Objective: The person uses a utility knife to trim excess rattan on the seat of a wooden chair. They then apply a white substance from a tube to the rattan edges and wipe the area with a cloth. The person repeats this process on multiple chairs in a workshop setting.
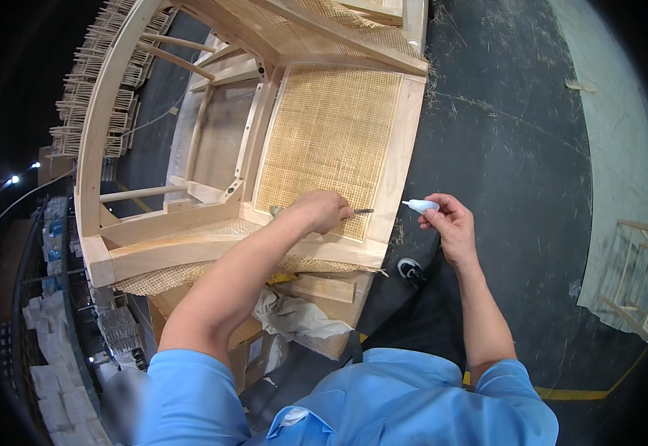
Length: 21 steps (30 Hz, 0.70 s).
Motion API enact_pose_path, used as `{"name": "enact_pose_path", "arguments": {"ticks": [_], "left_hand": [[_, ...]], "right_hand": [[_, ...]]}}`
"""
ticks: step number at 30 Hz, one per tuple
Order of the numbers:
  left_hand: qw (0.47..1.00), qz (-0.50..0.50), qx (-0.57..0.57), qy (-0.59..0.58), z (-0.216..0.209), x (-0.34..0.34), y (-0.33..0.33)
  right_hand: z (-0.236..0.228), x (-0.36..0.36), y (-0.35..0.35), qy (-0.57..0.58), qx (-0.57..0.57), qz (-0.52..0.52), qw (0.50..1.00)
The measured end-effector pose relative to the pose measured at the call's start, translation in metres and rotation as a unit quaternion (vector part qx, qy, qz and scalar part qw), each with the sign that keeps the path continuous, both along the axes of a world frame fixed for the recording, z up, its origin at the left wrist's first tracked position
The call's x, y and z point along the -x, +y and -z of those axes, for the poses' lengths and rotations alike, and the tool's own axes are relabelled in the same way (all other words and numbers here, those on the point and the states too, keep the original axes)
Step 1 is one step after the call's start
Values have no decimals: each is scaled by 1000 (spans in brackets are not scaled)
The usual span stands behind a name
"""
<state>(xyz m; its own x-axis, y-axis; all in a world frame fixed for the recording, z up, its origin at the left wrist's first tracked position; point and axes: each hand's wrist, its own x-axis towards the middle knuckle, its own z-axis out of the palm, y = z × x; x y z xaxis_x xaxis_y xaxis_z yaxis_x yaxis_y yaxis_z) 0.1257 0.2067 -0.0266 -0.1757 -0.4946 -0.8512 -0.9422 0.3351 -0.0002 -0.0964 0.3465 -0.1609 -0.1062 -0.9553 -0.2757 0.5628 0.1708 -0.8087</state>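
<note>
My left hand [325, 211] is closed around a slim hand tool with a short, dark flat blade [364, 211]. Its rounded handle end [275, 211] shows at the wrist side, but the exact kind of tool is unclear. The blade lies over the lower right part of a woven cane panel [331, 134], set in a pale wooden chair frame [400, 141] that is tipped on its side. In my right hand [452, 226], a small white glue bottle [422, 207] is pinched between thumb and fingers. Its narrow nozzle points left toward the frame's edge, apart from it.
Loose cane webbing [168, 281] hangs along the chair's near rail. Below it stand a cardboard box [253, 349] and a crumpled white cloth [298, 316]. Scraps litter the dark floor [502, 149]. Stacked wooden frames [101, 97] stand at far left, pale sheeting [614, 149] at right.
</note>
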Motion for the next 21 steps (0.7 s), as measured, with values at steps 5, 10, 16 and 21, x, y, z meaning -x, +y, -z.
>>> {"name": "enact_pose_path", "arguments": {"ticks": [5,10,16,21], "left_hand": [[999,24,16,14,17,-20,3],[1000,-18,-10,-22,-1,-1,4],[1000,-1,23,12,10,-18,8],[999,-40,18,32,0,-9,13]], "right_hand": [[3,-12,1,-11,-3,-15,1000],[0,-10,1,15,-2,-17,1000],[-2,-20,-3,0,1,-24,1000],[-1,-19,-1,6,2,-23,1000]]}}
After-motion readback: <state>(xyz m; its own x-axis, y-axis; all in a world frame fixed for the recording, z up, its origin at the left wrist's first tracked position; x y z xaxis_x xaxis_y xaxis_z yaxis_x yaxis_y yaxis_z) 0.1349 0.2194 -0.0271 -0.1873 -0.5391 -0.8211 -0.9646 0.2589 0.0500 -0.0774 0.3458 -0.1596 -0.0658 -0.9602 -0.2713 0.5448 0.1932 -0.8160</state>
